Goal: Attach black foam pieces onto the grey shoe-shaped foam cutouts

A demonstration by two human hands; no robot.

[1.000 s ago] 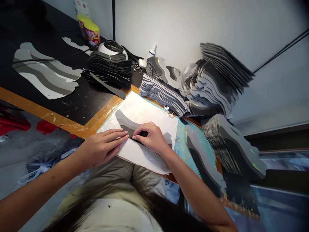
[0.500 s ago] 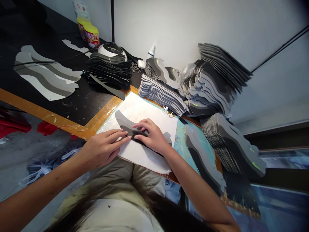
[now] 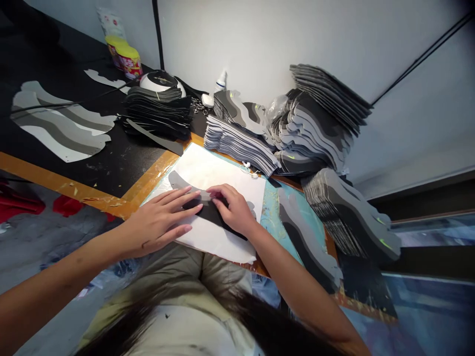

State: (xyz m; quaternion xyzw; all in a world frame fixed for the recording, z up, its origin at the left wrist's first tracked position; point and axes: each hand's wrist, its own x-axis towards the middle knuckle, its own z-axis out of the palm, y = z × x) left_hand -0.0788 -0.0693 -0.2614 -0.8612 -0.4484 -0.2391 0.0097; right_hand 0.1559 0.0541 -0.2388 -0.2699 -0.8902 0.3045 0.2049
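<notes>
Left hand advanced, panel apparently sloping rightward

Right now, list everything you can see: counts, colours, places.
Curved panel: one, grey-black, under both hands
Sheet: one, white, beneath it
Loose curved panel: one, grey-black, right of sheet
Panel stacks: several, grey-black-white, behind and right
Thin-piece stack: one, black, left of panel stacks
Flat panels: two, white-grey, far left
Yellow-lidded tubs: two, red-yellow, back left
Round device: one, white-black, behind thin-piece stack
Nozzle bottle: one, white, by wall
Small case: one, white, by bottle
Earphones: one pair, white, sheet's far edge
Plastic items: several, red, lower left
Table: one, black, beneath
Left hand: one, bare, on curved panel
Right hand: one, bare, at same panel
</notes>
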